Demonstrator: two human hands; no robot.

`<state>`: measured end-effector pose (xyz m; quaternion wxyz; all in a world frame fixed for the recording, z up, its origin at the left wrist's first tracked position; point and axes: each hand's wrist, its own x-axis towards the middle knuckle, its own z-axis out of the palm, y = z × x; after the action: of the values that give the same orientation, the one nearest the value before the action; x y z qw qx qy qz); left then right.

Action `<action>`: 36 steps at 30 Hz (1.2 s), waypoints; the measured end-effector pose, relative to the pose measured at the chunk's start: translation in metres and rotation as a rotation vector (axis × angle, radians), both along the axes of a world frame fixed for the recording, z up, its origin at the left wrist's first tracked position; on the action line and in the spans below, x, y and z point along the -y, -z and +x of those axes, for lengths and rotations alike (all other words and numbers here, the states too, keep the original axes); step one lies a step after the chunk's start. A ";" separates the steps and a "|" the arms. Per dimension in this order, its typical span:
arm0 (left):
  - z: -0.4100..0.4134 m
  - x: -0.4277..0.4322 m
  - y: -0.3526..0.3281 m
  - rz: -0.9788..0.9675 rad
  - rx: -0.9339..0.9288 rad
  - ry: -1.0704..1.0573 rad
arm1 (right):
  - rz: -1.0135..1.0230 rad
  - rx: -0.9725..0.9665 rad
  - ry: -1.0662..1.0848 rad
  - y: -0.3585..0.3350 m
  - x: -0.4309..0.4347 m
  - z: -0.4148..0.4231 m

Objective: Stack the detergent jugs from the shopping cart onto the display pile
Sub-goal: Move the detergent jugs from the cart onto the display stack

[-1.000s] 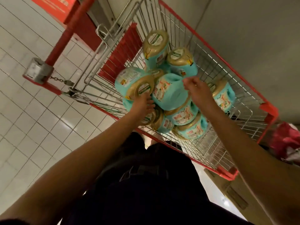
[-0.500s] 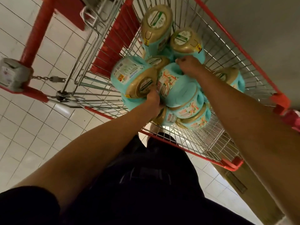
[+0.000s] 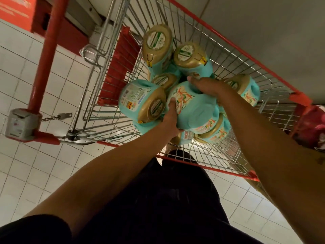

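A wire shopping cart (image 3: 237, 55) with red trim holds several turquoise detergent jugs with gold bases. The middle jug (image 3: 195, 110) lies on top of the heap with its teal side up. My left hand (image 3: 171, 118) grips its near left side, thumb on the label. My right hand (image 3: 205, 86) curls over its far top edge. Another jug (image 3: 140, 100) lies just left of it, and two more, one (image 3: 158, 44) beside the other (image 3: 190, 58), stand behind. The display pile is out of view.
The cart's red handle bar (image 3: 51, 41) with a coin lock (image 3: 21, 124) is at the left. White floor tiles (image 3: 35, 164) spread below. A grey wall (image 3: 263, 23) runs behind the cart. Red packaged goods (image 3: 309, 127) sit at the right edge.
Both hands have closed in on the middle jug: the left moved from the lower jugs up to its side, the right settled over its top. The view has leaned closer over the cart.
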<state>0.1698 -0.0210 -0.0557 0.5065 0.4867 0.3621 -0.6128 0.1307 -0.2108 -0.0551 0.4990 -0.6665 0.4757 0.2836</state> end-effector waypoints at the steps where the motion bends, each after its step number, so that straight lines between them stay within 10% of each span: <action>1: 0.001 0.000 -0.006 -0.060 0.009 0.021 | 0.024 0.002 0.065 -0.012 0.000 -0.009; 15: 0.060 -0.019 -0.083 -0.447 0.504 0.573 | 0.065 0.467 1.098 -0.119 -0.124 -0.093; 36: -0.084 -0.064 -0.177 -0.701 0.616 1.157 | -0.388 0.754 1.713 -0.166 -0.326 -0.235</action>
<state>0.0854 0.0425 0.1212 0.3071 0.5593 -0.3269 -0.6972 -0.1039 0.1148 0.1108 0.5384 -0.2102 0.6486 -0.4952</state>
